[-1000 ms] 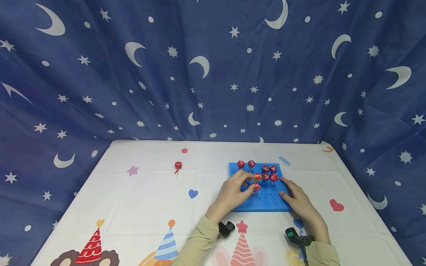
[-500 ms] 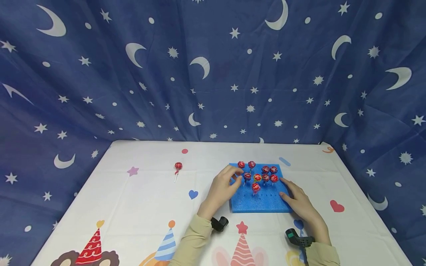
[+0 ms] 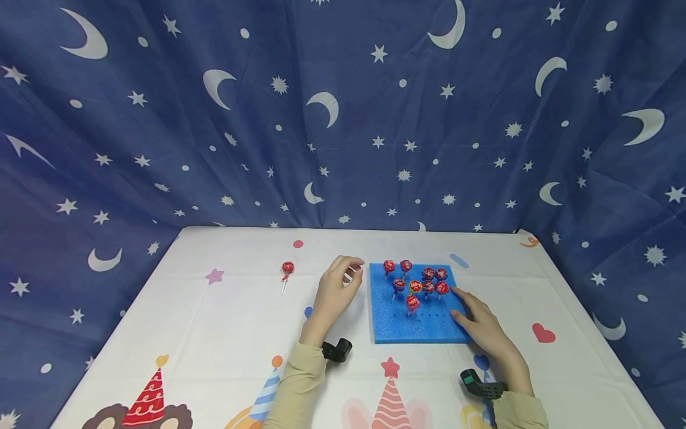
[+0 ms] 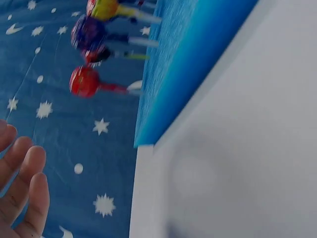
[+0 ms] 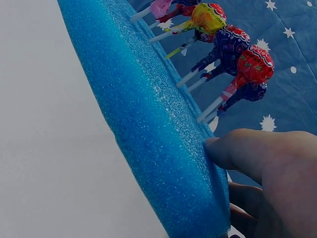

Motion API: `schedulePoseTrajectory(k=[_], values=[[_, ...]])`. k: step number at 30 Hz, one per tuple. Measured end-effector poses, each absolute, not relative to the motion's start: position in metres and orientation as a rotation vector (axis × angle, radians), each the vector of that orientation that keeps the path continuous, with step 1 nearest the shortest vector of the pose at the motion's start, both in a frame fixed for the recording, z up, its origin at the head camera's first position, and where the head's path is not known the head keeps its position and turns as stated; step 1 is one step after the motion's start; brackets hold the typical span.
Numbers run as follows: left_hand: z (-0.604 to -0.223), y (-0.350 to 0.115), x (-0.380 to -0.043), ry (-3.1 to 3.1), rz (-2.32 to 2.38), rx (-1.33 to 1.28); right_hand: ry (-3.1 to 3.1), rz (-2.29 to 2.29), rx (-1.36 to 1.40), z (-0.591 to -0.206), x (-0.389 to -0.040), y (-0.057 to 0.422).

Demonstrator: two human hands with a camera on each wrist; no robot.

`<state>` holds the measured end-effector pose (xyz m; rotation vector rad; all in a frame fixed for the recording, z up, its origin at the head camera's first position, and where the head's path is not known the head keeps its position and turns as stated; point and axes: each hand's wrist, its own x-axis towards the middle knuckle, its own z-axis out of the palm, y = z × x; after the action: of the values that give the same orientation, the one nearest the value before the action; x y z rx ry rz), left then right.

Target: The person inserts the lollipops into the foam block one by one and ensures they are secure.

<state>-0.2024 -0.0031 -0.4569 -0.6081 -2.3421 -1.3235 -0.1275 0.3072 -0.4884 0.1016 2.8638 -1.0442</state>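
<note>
Several wrapped lollipops stand upright, sticks down, in a blue foam board (image 3: pixel 412 330) on the table. One has a yellow and red wrapper (image 3: pixel 415 286); a pinkish-red lollipop (image 3: pixel 412 302) stands nearest the front. My left hand (image 3: pixel 333 292) is over the table just left of the board, fingers loosely bent and holding nothing. In the left wrist view its fingertips (image 4: pixel 38 196) are apart from everything. My right hand (image 3: pixel 482 325) holds the board's right edge, its thumb (image 5: pixel 233 148) on the top face and the other fingers at the side.
A single red lollipop (image 3: pixel 287 268) lies on the white printed tablecloth (image 3: pixel 241 322), left of my left hand. Small holes show in the front part of the board. A blue curtain (image 3: pixel 343 119) with moons and stars hangs behind the table.
My left hand has drawn away from the lollipops at the board's left-middle and moved left, off the board. A dark-wrapped lollipop it covered now shows. My right hand has stayed put.
</note>
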Motion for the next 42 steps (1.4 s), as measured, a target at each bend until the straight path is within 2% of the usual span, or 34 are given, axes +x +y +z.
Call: schedulePoseTrajectory(k=[17,32,42], values=[[-0.456,-0.053,-0.214,-2.255,-1.495,-0.238,2.885,-1.037,0.080,-0.489,-0.127,0.308],[-0.472,-0.092,-0.221,-2.172,-1.617,0.095,2.881,-1.039,0.091,-0.490,-0.127,0.308],[-0.480,-0.111,-0.227,-2.209,-1.657,0.167,2.867,-1.044,0.096,-0.490,-0.128,0.308]])
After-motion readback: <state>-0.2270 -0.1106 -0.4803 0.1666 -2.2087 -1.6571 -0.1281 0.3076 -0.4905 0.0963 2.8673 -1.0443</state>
